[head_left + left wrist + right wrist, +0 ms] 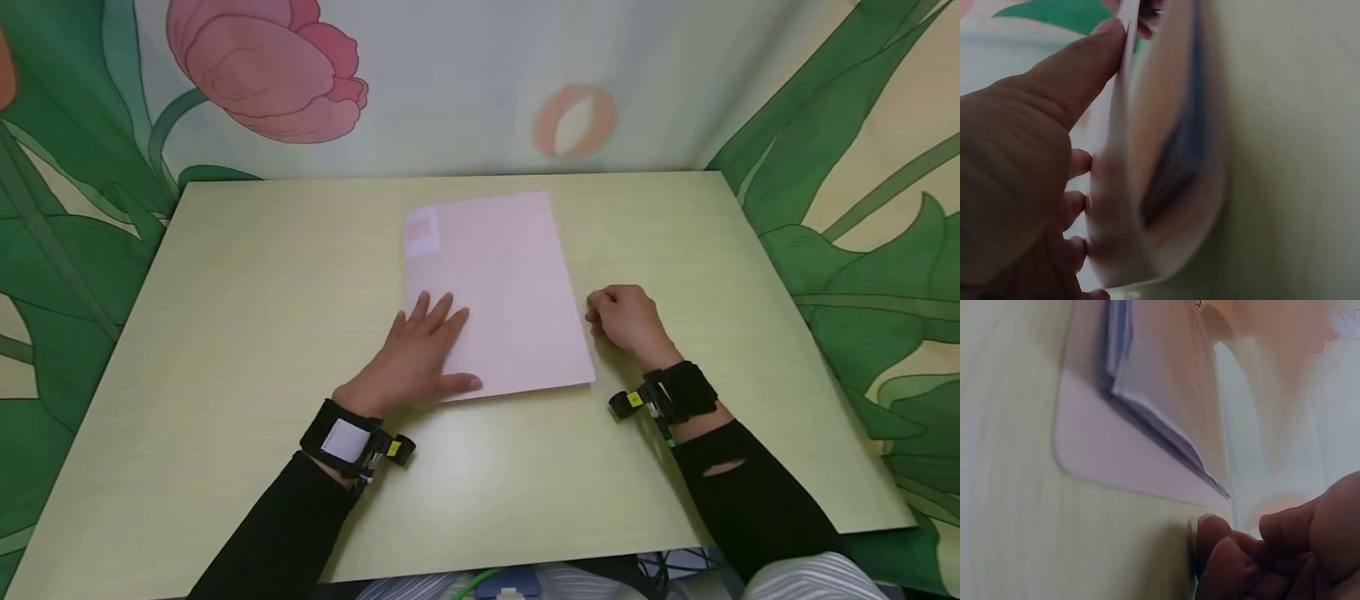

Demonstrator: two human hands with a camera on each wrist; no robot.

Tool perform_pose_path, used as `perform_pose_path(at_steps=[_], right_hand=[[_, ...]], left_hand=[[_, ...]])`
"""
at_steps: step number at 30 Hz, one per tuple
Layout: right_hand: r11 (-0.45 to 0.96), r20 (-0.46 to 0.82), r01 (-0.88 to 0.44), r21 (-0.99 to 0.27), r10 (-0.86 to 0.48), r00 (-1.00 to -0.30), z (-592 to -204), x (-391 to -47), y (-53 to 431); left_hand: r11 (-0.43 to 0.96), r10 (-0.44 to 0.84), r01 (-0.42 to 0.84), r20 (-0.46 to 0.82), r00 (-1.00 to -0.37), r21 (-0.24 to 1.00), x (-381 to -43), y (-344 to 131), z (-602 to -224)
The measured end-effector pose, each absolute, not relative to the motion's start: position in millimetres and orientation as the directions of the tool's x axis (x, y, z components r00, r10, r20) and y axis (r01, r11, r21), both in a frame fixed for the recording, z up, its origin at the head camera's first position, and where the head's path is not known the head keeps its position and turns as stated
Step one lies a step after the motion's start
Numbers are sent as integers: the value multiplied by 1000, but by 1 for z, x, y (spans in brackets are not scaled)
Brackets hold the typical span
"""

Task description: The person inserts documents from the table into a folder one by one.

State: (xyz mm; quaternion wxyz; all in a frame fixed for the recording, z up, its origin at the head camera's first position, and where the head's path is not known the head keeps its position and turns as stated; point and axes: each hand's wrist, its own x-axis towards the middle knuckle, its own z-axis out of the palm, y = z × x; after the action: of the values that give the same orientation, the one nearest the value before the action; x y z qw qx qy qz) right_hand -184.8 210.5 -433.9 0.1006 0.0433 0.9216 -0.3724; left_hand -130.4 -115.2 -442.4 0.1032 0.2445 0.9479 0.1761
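A pale pink folder [504, 283] lies on the table, a small whitish label [422, 232] at its upper left corner. My left hand [416, 358] rests on its lower left part with fingers straight and spread. In the left wrist view, the thumb [1079, 69] lies on the folder's cover [1110, 219], which stands a little apart from the bottom. Papers [1154, 428] show between the covers in the right wrist view. My right hand [628, 323] is just right of the folder, its fingers loosely curled with nothing in them.
The pale yellow-green table [262, 275] extends around the folder. Behind it hangs a white cloth [450, 83] printed with a large pink flower. Green printed leaves [862, 317] flank the table. Cables [671, 567] show below the near edge.
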Motion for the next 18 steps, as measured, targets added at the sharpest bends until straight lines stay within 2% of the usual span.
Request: perform_pose_path(at_steps=[2,5,10,14,18], right_hand=[[730,-197,144,-668,13,-980,-434,-181,208],[810,-149,59,-584,-35,-988,-431,-168,203],[893,-98,-216,-395,-275,-956,-424,-137,177],[877,-135,-407,-254,-449,-883,-431,-118,151],[874,-199,-440,-208,-478,-855,-437,-113,137]], left_hand=[[839,498,435,-136,-857,328,-129,-113,-447],[855,486,431,-155,-860,288,-127,-107,-451],[859,476,424,-142,-868,287,-129,-98,-453],[794,507,437,-61,-860,423,-136,-100,-457],[662,447,368,50,-893,653,-136,-118,-454]])
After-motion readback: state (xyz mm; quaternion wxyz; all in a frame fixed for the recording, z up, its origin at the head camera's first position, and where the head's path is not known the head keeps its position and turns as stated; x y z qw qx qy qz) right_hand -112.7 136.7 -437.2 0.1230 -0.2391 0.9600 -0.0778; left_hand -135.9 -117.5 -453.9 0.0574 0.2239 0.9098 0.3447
